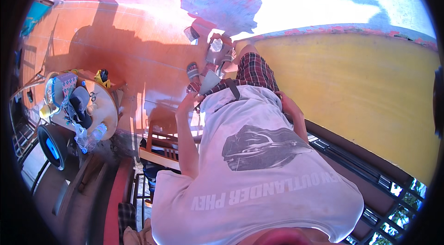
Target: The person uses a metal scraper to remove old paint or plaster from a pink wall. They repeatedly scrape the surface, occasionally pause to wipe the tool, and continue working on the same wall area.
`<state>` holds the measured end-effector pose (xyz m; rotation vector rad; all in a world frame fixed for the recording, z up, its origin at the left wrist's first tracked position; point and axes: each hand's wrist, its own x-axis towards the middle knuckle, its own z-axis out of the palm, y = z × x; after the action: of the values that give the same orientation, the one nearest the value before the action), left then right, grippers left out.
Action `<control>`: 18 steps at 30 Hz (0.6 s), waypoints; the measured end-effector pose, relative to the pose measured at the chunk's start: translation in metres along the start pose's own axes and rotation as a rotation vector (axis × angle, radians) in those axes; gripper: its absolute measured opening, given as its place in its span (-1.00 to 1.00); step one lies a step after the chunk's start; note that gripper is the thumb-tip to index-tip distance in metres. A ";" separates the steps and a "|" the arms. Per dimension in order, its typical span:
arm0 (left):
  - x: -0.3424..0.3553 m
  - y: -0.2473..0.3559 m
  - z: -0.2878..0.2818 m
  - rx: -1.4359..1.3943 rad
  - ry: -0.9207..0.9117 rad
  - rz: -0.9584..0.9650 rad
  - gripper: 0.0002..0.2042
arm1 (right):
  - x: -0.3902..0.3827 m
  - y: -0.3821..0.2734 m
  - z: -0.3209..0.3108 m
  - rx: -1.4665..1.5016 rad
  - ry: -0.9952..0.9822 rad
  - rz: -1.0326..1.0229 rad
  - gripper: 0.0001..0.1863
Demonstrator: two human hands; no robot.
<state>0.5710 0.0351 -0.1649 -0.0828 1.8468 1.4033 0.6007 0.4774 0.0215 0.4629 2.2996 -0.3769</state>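
Observation:
My left hand (187,103) is at my left hip with its fingers closed, beside the plaid shorts (258,69) and the shirt's edge. Just past those fingers shows a flat, light grey, wedge-shaped piece (211,82); whether the hand grips it, I cannot tell. At the other hip my right hand (289,103) has bent fingers against the edge of my white printed shirt (249,111) and the shorts. What it pinches is hidden. A dark strap (233,88) hangs over the shirt's lower edge.
Beyond my sandalled foot (193,70) lies a small dark-and-white flat object (191,33) on the orange floor (152,60). To the left stands a round table (111,115) with a cap, bags and bottles. A wooden chair (162,155) is near my left arm; a yellow wall (351,83) rises right.

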 end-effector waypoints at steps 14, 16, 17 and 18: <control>-0.023 0.027 0.001 -0.158 0.340 -0.267 -0.63 | 0.075 -0.029 -0.039 -0.243 -0.208 -0.067 -0.41; -0.021 0.063 -0.009 -0.205 0.318 -0.281 -0.63 | 0.077 -0.027 -0.039 -0.189 -0.199 -0.096 -0.43; -0.019 0.080 -0.012 -0.255 0.295 -0.254 -0.62 | 0.077 -0.022 -0.038 -0.185 -0.205 -0.075 -0.45; -0.013 0.095 -0.012 -0.307 0.272 -0.225 -0.61 | 0.077 -0.016 -0.035 -0.164 -0.161 -0.096 -0.46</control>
<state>0.5267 0.0559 -0.0817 -0.6449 1.7530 1.5607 0.5216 0.4940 -0.0086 0.2319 2.1794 -0.2600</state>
